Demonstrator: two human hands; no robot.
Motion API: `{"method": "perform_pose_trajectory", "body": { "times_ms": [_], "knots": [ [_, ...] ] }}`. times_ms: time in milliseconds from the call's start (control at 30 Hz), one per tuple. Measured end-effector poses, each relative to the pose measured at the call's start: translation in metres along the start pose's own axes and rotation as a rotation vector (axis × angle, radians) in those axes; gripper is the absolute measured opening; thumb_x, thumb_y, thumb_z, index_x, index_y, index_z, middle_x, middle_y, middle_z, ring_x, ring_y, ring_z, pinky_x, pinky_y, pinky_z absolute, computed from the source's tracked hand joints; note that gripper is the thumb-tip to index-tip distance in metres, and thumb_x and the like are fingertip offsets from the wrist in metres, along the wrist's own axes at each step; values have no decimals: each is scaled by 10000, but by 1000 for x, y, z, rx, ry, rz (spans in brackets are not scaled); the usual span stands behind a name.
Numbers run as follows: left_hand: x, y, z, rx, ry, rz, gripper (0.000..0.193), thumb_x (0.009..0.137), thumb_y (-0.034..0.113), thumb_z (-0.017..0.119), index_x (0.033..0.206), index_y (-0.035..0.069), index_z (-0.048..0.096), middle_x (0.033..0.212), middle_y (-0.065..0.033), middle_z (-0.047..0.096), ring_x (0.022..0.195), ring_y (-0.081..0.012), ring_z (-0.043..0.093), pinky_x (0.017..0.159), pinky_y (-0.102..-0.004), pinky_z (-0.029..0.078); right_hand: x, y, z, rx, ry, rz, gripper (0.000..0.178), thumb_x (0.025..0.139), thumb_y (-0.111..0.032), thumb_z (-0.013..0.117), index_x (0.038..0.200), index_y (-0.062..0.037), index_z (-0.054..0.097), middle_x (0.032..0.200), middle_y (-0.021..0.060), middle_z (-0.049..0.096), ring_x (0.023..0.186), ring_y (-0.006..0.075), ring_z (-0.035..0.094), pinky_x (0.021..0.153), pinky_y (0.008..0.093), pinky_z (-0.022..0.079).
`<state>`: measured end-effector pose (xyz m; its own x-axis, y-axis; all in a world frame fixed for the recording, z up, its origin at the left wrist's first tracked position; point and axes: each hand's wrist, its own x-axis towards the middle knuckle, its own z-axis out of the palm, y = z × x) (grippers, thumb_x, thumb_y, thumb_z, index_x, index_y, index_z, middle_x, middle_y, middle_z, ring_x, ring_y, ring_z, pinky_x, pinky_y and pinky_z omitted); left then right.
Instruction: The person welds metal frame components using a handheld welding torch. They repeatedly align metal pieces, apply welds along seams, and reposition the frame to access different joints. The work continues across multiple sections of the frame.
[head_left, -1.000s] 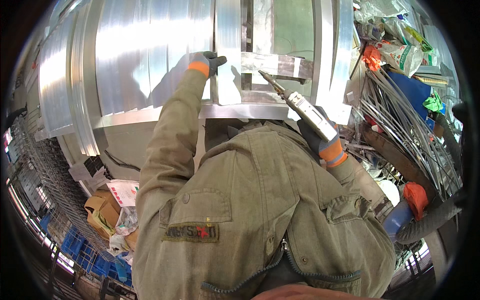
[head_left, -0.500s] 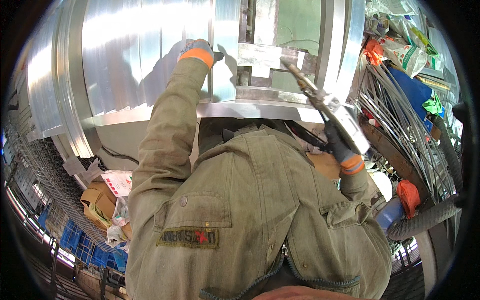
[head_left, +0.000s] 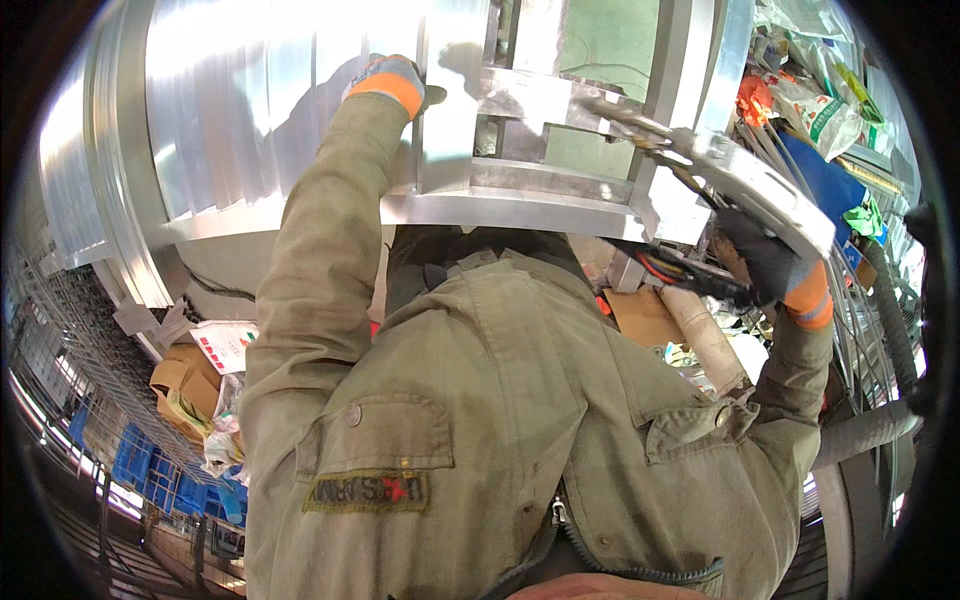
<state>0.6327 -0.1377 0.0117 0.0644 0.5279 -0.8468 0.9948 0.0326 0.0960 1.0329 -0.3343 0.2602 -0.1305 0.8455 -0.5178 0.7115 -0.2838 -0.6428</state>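
A grey glove with an orange cuff covers my left hand (head_left: 386, 78), which rests on the shiny metal work at the upper middle. Its dark thumb lies to the right of an upright metal bar (head_left: 420, 150), and its fingers curl on the other side, partly hidden. My right hand (head_left: 765, 258), gloved alike, grips a silver gun-shaped tool (head_left: 770, 180) with a long narrow nozzle, much like a welding gun. The nozzle points up and left, over the right side of the metal frame (head_left: 540, 205). A black cable (head_left: 690, 278) runs beside that hand.
Ribbed metal sheet (head_left: 230, 130) spreads across the upper left. On the right lie plastic bags (head_left: 815, 110), thin metal rods and a grey hose (head_left: 865, 435). Below the frame are a brown board (head_left: 640, 318) and a tube (head_left: 705, 340). Cardboard (head_left: 185, 385) and wire mesh stand at left.
My right hand has swung outward to the right and upward with the tool, whose nozzle now lies flatter. My left hand stays on the metal; the view has shifted a little.
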Motion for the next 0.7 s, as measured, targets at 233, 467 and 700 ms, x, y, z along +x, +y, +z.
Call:
{"method": "perform_pose_trajectory", "body": {
  "times_ms": [233,467,700],
  "knots": [
    [14,-4,12,68,23,-5,579,894,623,797,1222,145,803,1259,-127,765,1192,-367,714,1048,-493,560,81,-7,61,349,-402,-157,335,975,-42,784,1303,11,734,1187,116,798,1026,172,747,910,339,619],
    [26,-12,18,121,28,78,566,884,649,782,1120,137,832,1098,-128,803,1058,-357,751,955,-499,593,129,-4,116,179,-379,-496,360,982,-194,815,1304,-48,749,1148,130,812,974,222,775,869,372,608],
    [19,-11,23,133,138,84,590,870,652,789,1181,151,818,1139,-130,798,1084,-363,747,969,-506,587,155,40,145,37,-526,-408,359,955,-192,841,1261,-23,757,1125,151,803,969,248,764,898,368,597]
  ]
}}
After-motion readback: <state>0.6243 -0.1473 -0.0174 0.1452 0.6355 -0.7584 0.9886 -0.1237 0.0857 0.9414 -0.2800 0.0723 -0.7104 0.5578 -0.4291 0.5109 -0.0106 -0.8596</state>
